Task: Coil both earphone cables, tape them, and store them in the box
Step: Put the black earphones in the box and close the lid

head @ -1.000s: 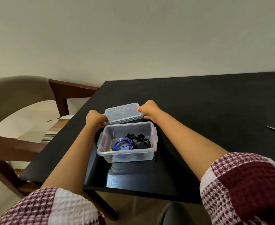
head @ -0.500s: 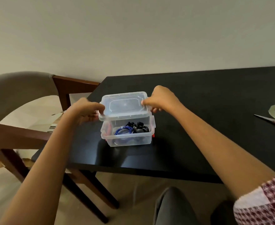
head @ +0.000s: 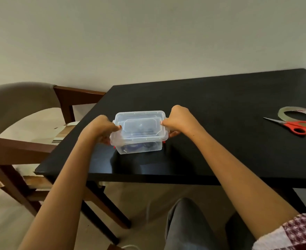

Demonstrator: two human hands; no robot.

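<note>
Half a second ago the lid [head: 139,123] was held tilted above the box [head: 139,147] with the coils open to view. Now it lies flat on the rim, and the whole view has pulled back enough to show more of what lies off to the right. The left hand [head: 101,127] and right hand [head: 177,120] each curl round one short end, thumbs on the lid's edge and fingers wrapped down beside the red latches [head: 166,135], gripping lid and rim together. The box stands upright on the black surface [head: 221,105], near its front left corner. Its long axis runs left to right across the person, roughly in line with the near edge, with one long clear wall facing them. Through that wall the blue earphone cable [head: 132,146] shows dimly, with a darker coil [head: 148,145] beside it (the plastic blurs both, so I can't make out any tape on them). Well off to the right lie a roll of clear tape [head: 284,112] and red-handled scissors [head: 293,127], whose blades point back toward the box and whose handles overlap the roll. A wooden chair [head: 72,98] with a padded back stands just beside the surface's left side. The person's grey-trousered knee [head: 184,222] shows below the near edge.
</note>
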